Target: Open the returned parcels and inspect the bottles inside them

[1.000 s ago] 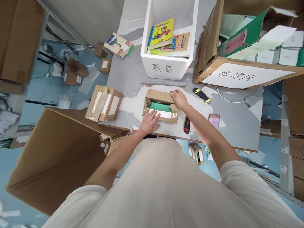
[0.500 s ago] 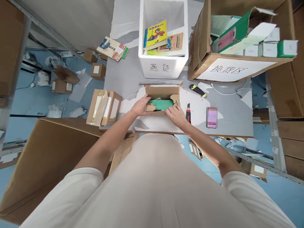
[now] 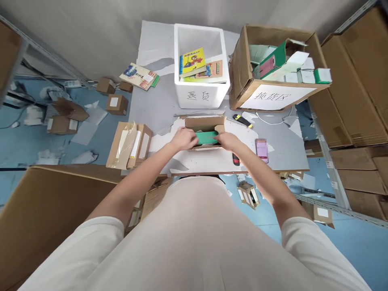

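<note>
A small open cardboard box (image 3: 202,121) sits near the table's front edge with its flaps raised. Inside it lies a long green box (image 3: 207,138). My left hand (image 3: 183,139) has its curled fingers at the green box's left end. At the right end, the fingers of my right hand (image 3: 228,141) close on the green box, beside a raised flap. The fingertips of both hands are partly hidden. A red and black utility knife (image 3: 235,159) lies by my right wrist, partly covered by the forearm.
Behind stand a white foam bin (image 3: 198,99) holding books and a large carton (image 3: 242,81) of green-and-white boxes. A yellow and black cutter (image 3: 243,120) and a phone (image 3: 262,150) lie right. A taped carton (image 3: 129,145) and books (image 3: 138,76) are left.
Both hands have moved from the cardboard box's sides and front edge to the ends of the green box. The camera view has tilted up, showing more wall.
</note>
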`<state>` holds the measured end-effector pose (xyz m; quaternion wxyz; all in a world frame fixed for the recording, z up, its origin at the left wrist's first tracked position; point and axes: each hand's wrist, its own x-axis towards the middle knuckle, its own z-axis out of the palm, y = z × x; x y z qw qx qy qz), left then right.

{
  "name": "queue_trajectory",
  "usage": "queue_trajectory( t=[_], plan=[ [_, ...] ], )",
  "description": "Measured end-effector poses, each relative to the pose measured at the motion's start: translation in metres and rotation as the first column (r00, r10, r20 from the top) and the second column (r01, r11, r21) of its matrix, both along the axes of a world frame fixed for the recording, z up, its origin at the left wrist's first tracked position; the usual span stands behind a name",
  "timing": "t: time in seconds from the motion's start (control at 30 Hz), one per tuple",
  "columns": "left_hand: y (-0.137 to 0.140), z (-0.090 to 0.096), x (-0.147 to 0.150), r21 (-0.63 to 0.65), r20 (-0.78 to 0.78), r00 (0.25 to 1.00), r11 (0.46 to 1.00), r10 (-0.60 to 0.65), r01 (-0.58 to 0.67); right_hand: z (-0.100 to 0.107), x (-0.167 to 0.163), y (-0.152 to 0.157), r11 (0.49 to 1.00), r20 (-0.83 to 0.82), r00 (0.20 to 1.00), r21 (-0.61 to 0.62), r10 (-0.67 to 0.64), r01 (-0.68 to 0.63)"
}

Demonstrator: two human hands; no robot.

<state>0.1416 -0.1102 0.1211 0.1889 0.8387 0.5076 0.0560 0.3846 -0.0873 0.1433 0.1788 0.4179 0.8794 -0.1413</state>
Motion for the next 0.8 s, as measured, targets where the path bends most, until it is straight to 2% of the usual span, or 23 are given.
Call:
queue_trajectory(
  t=[0.1,0.17,0.23,0.37,0.47,0.67,0.8],
  plan=[
    [0.01,0.002,0.036,-0.088,-0.156,0.984,0.994,-0.083,0.069,0.002,-0.031,0.015,0.989,0.096,0.987,0.072,0.125,-0.133],
    [0.019,-0.005,0.049,-0.163,-0.282,0.958,0.987,-0.058,0.012,-0.002,-0.044,0.014,0.978,0.148,0.975,0.1,0.165,-0.18],
    [0.026,-0.015,0.049,-0.186,-0.346,0.938,0.982,-0.027,-0.04,-0.007,-0.044,0.009,0.974,0.192,0.969,0.136,0.155,-0.183],
    [0.026,-0.034,0.029,-0.087,-0.321,0.945,0.991,0.066,-0.099,-0.009,-0.013,0.002,0.963,0.168,0.984,0.248,0.066,-0.107],
    [0.01,-0.038,0.015,-0.07,-0.233,0.962,0.984,0.146,-0.166,-0.013,0.02,0.0,0.953,0.047,0.999,0.302,0.002,-0.016],
    [-0.03,-0.038,0.0,-0.026,-0.175,0.962,0.976,0.21,-0.218,-0.042,0.066,-0.01,0.976,-0.216,0.968,0.145,-0.129,0.162],
    [-0.039,-0.042,-0.006,-0.072,-0.144,0.972,0.977,0.187,-0.199,-0.058,0.075,-0.018,0.961,-0.158,0.95,0.03,-0.268,0.276]
  ],
)
